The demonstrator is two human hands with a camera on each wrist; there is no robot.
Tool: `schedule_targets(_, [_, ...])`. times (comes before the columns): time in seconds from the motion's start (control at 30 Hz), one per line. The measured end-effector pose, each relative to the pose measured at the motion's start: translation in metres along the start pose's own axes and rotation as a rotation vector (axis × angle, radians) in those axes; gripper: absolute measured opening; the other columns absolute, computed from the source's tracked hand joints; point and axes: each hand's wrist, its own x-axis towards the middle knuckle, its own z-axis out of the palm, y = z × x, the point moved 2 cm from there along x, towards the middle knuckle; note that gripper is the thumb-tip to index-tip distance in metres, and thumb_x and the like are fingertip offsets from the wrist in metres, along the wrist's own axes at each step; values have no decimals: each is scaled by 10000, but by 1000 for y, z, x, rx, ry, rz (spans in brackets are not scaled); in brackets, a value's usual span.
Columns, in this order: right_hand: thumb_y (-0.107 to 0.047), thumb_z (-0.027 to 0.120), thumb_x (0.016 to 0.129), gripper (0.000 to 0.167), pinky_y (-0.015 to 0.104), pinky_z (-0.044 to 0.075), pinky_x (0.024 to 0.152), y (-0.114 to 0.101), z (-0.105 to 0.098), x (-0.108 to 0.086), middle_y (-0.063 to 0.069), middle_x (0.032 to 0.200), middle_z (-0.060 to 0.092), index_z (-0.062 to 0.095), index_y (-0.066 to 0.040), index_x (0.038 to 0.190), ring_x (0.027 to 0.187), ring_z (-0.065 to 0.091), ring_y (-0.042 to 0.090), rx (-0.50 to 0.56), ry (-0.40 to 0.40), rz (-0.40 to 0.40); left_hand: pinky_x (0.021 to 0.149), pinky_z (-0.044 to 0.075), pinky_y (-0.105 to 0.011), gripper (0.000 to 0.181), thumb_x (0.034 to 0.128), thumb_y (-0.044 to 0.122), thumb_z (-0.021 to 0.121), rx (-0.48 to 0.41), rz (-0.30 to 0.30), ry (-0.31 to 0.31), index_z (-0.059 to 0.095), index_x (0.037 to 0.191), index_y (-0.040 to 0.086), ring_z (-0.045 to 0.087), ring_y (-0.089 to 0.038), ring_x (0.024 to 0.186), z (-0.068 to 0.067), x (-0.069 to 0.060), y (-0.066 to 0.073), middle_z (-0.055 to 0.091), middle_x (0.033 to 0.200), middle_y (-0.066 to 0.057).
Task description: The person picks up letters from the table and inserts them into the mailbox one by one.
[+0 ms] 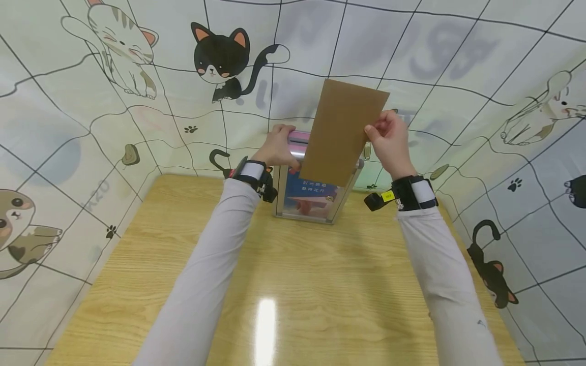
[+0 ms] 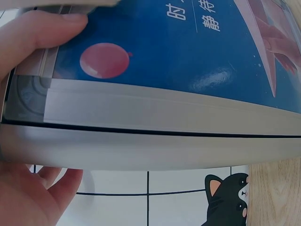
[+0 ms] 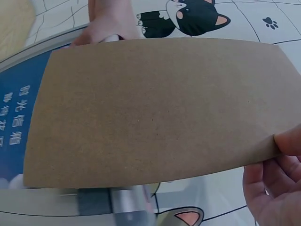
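Observation:
A letter box (image 1: pixel 293 198) with a silvery frame, a blue printed front and a pink top stands upright at the table's back. My left hand (image 1: pixel 276 145) grips its upper left corner, thumb on the front in the left wrist view and fingers behind. Along the pink top runs a dark slot (image 1: pixel 299 140). My right hand (image 1: pixel 392 141) pinches the right edge of a flat brown kraft-paper rectangle (image 3: pixel 150 113), possibly an envelope, between thumb and fingers. It is held tilted in front of the box, hiding much of the top and right side.
The box stands on a wooden table (image 1: pixel 183 284), close to a wall covering (image 1: pixel 165 122) printed with cats and grid lines. A small metal latch-like part (image 1: pixel 368 150) shows beside the brown paper. Side walls rise left and right.

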Motion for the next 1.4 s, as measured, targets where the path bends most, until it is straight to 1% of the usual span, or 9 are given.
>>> schedule_targets(0.2, [34,529,858,116,178,439,641,-11,-4,11,-59,711,547,514,-82,858,676,500,99,-32,9,-8,948,401,-379,1080,500,273,827,4,-1,-6,266,1413,133,307,-259,1232,0,0,0,217,1426,-107])
schedule_targets(0.43, [1,535,870,105,210,504,748,-22,-6,19,-31,764,566,522,-102,881,752,536,127,-40,8,19,956,393,-382,1093,488,272,833,8,-12,-5,267,1413,138,298,-258,1241,-1,-1,0,209,1432,-103])
schedule_targets(0.57, [1,531,870,125,196,498,740,-30,-11,25,-29,779,578,518,-122,880,775,552,122,17,40,27,963,388,-383,1083,505,284,831,12,-16,-10,262,1415,139,291,-258,1245,-1,-1,0,206,1433,-98])
schedule_targets(0.63, [5,531,868,125,208,501,776,-34,-15,28,-21,785,585,520,-119,878,800,563,126,62,58,37,955,393,-384,1077,507,285,831,15,-13,-7,267,1412,136,299,-259,1232,-1,-1,0,214,1427,-101])
schedule_targets(0.77, [27,535,855,120,294,476,873,-41,-19,34,21,785,593,537,-88,889,862,582,153,217,82,62,931,400,-376,1072,499,272,831,13,-12,-1,275,1406,139,318,-254,1196,-2,-2,0,229,1412,-102])
schedule_targets(0.87, [53,534,846,131,330,472,869,-43,-21,39,60,796,602,550,-61,908,887,592,181,340,94,63,926,398,-372,1074,498,263,830,-1,-15,-4,271,1408,147,315,-251,1189,-2,-2,1,228,1410,-97])
schedule_targets(1.0, [50,529,852,134,304,491,844,-43,-20,44,79,832,612,548,-54,935,904,599,187,399,101,42,921,402,-374,1065,502,252,830,-16,-13,-3,275,1404,142,313,-252,1177,-3,-3,2,233,1401,-96])
schedule_targets(1.2, [63,517,854,138,282,509,810,-36,-13,48,76,838,611,525,-60,917,872,601,180,411,111,39,921,400,-368,1053,503,242,828,-10,-1,-1,285,1397,127,322,-254,1166,-2,-4,3,245,1391,-107])
schedule_targets(1.4, [17,531,865,134,285,485,856,-28,-11,49,65,904,613,515,-82,955,950,588,177,348,100,76,925,397,-372,1066,488,256,833,-5,9,0,289,1396,129,321,-253,1168,-2,-3,3,244,1393,-107])
